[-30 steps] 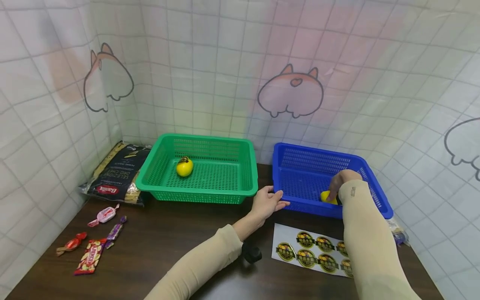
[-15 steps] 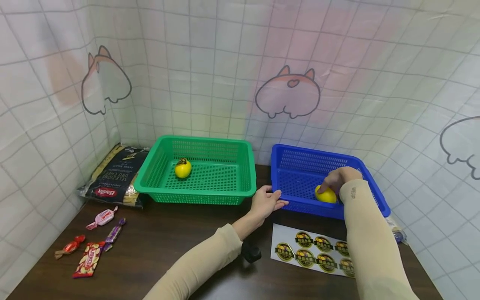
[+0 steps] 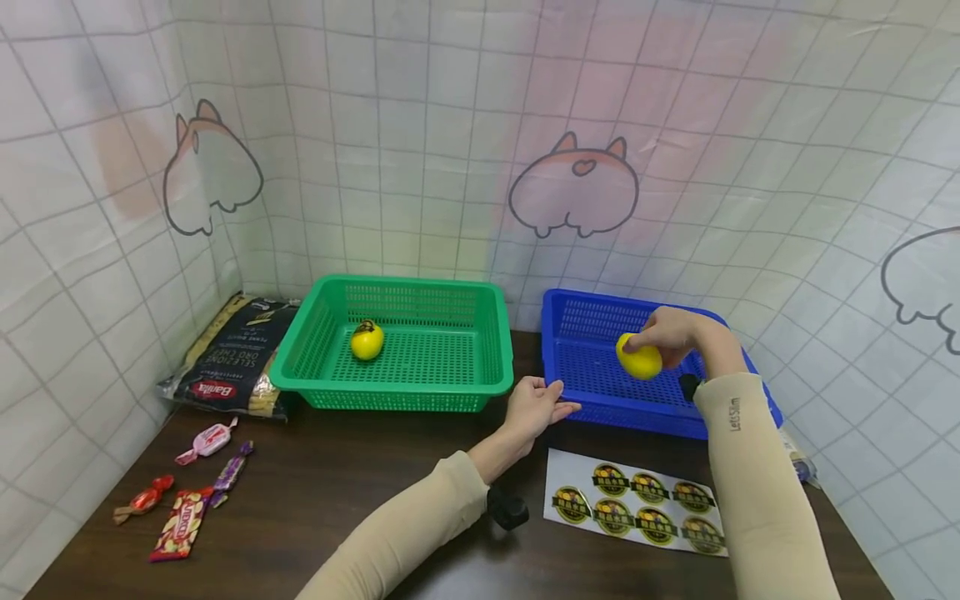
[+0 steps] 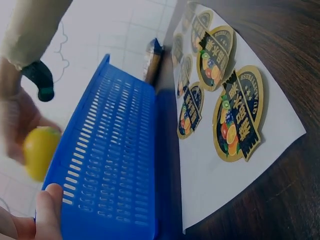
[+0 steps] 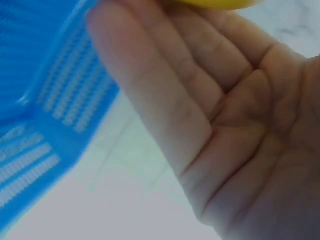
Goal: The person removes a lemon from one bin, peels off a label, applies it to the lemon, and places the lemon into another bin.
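My right hand (image 3: 671,329) pinches a smooth, rounded yellow fruit (image 3: 639,358) above the blue plastic basket (image 3: 585,398). In the right wrist view only the lower edge of the fruit (image 5: 220,4) shows, at the fingertips. At the basket's near left corner, my left hand (image 3: 531,407) holds the rim, one finger lying over it in the left wrist view. Another yellow fruit (image 3: 367,343), with a dark and gold sticker on top, lies in the green basket (image 3: 405,398). A white sheet of round gold and black fruit stickers (image 3: 570,475) lies in front of the blue basket.
A black pasta bag (image 3: 236,354) leans beside the green basket at the left. Several wrapped candies (image 3: 180,523) lie on the dark table's left side. Part of a clear package (image 3: 802,468) shows behind the right sleeve. A grid-patterned curtain (image 3: 420,167) rises behind the baskets.
My right hand has lifted the yellow fruit from the floor of the blue basket, up and slightly left. My left hand has stayed at the basket's corner.
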Action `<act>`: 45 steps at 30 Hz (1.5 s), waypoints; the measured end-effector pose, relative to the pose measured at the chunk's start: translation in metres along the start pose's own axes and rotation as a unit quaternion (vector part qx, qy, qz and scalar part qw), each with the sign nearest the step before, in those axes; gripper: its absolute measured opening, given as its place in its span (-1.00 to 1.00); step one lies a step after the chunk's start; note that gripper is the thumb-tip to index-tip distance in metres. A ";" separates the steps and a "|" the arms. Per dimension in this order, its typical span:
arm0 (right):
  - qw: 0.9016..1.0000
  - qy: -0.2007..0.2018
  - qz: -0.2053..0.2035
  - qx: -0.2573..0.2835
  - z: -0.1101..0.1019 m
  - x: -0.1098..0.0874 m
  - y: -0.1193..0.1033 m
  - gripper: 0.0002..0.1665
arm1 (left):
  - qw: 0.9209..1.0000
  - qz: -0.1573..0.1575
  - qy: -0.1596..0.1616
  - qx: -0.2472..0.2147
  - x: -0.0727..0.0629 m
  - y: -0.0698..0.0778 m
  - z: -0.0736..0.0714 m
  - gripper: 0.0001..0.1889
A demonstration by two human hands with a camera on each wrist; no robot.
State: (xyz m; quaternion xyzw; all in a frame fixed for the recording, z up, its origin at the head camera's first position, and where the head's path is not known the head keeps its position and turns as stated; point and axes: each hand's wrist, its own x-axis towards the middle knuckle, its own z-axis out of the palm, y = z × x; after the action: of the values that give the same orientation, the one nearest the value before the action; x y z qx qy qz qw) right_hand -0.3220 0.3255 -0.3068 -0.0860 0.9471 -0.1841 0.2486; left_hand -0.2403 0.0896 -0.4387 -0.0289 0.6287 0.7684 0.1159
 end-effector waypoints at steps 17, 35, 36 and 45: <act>0.977 0.048 -0.206 0.020 0.046 -0.050 -0.054 -0.55 | 0.997 0.001 -0.053 0.052 -0.006 -0.009 -0.027 -0.43; 0.970 0.092 -0.212 0.081 0.143 -0.048 -0.069 -0.62 | 0.961 0.046 -0.244 0.119 -0.031 -0.008 -0.067 -0.51; 0.970 0.084 -0.209 0.092 0.147 -0.048 -0.069 -0.61 | 0.961 0.047 -0.246 0.119 -0.031 -0.009 -0.069 -0.51; 0.960 -0.005 -0.198 0.198 0.174 -0.045 -0.064 -0.53 | 0.943 0.039 -0.299 0.141 -0.035 -0.017 -0.089 -0.50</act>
State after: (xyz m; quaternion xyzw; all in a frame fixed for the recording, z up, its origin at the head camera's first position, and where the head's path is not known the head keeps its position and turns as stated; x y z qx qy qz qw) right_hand -0.1912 0.2254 -0.4028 -0.2222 0.8543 -0.4131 0.2240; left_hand -0.2111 0.0014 -0.4670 0.2436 0.6675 0.6491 0.2717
